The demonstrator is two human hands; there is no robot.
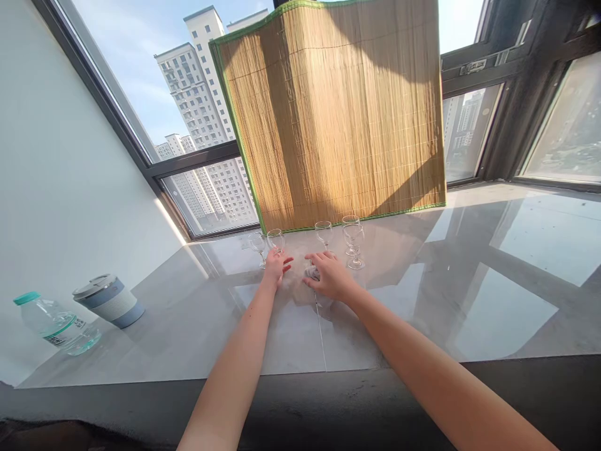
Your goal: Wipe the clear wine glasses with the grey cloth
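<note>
Glossy grey stone makes up the table point(469, 294), a deep ledge running under tall windows with high-rise blocks outside. A bamboo mat point(335, 113) with a green edge leans upright against the glass, just beyond both hands.

The left hand point(276, 266) reaches forward with its fingers loosely spread, lying at the foot of a small wine glass point(275, 238); it seems to touch the stem or base, but a closed grip cannot be made out. A second glass point(257, 243) stands just to the left of that hand.

The right hand point(330, 275) lies palm down with fingers curled over a small crumpled cloth point(312, 272), pressing it onto the table. The cloth peeks out at the thumb side of that hand, between the two hands.

Just beyond the right hand stands another glass point(323, 232), upright. Slightly to the right of that hand are two more glasses point(353, 241), one close behind the other, so they overlap in view. All the glasses look empty and upright.

Well to the left of the left hand, near the white wall, a lidded travel cup point(109, 300) stands beside a clear water bottle point(54, 322) with a teal cap, both near the table's front edge.
</note>
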